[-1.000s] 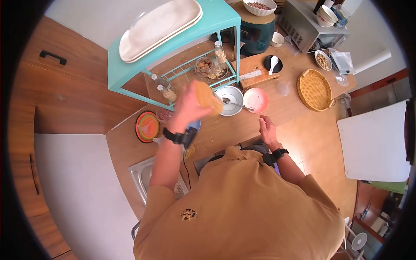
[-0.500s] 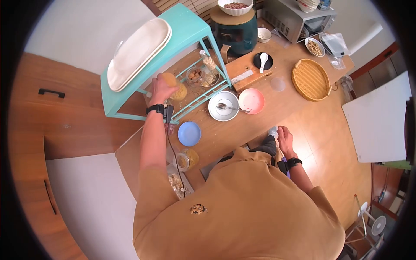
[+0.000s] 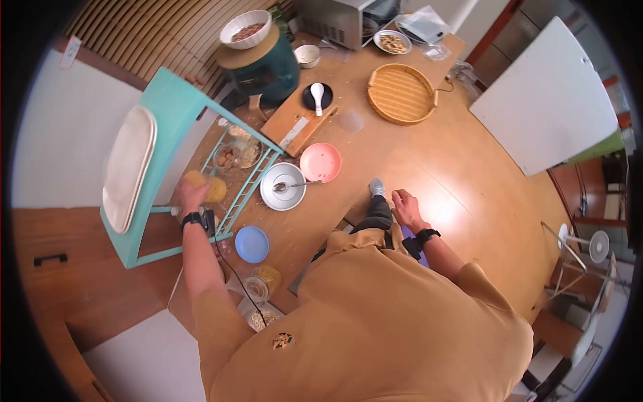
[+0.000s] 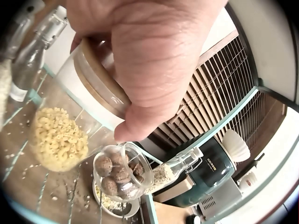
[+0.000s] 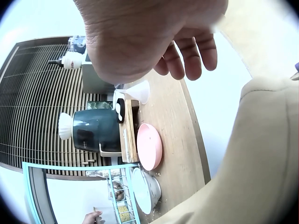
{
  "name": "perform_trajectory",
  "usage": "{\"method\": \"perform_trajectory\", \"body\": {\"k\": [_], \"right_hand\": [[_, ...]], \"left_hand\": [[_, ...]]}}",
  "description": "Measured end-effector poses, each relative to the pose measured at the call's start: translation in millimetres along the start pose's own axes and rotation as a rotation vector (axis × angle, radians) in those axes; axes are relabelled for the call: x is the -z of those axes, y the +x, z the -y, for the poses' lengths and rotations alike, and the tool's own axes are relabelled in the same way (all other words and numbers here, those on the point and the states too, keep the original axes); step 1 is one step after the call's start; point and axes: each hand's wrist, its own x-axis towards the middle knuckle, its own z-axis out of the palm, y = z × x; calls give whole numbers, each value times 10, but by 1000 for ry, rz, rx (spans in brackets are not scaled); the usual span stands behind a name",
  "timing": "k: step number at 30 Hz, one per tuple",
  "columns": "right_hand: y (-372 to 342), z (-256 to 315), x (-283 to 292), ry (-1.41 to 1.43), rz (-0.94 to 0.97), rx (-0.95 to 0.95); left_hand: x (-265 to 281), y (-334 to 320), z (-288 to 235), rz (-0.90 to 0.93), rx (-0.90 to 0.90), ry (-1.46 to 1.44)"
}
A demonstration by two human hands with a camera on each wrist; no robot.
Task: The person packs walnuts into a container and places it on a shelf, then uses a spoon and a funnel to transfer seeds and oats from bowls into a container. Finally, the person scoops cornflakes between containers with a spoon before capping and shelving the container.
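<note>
My left hand (image 3: 193,197) is inside the turquoise shelf rack (image 3: 167,100), at its lower level. It grips a glass jar of macaroni (image 4: 60,140) by the wooden lid (image 4: 100,77), thumb along the lid's side in the left wrist view. The jar is over the wire rack, beside a glass jar of round brown nuts (image 4: 117,175). Glass swing-top bottles (image 4: 35,60) stand on the jar's other side. My right hand (image 3: 406,206) hangs in the air before my body, fingers loosely bent, with nothing in it.
On the counter are a blue plate (image 3: 252,244), a white bowl (image 3: 271,197) with a spoon, a pink bowl (image 3: 320,163) and a wicker tray (image 3: 402,94). Another pasta jar (image 3: 266,278) lies near my left arm. White platters (image 3: 127,174) top the rack.
My left hand has carried the macaroni jar from over the counter into the rack's lower level. The head view has turned rightward. My right hand stays unoccupied.
</note>
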Motion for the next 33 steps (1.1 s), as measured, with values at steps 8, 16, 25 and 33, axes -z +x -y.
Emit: {"method": "perform_trajectory", "body": {"k": [8, 16, 25, 33], "right_hand": [[-60, -463, -151, -217, 39, 104], [-81, 62, 11, 18, 131, -132], [-19, -163, -117, -156, 228, 12], [-46, -142, -169, -197, 336, -148]], "left_hand": [[62, 1, 29, 100, -11, -37], [-156, 67, 273, -75, -32, -35], [-188, 86, 306, -64, -49, -87], [-119, 67, 249, -40, -18, -95]]}}
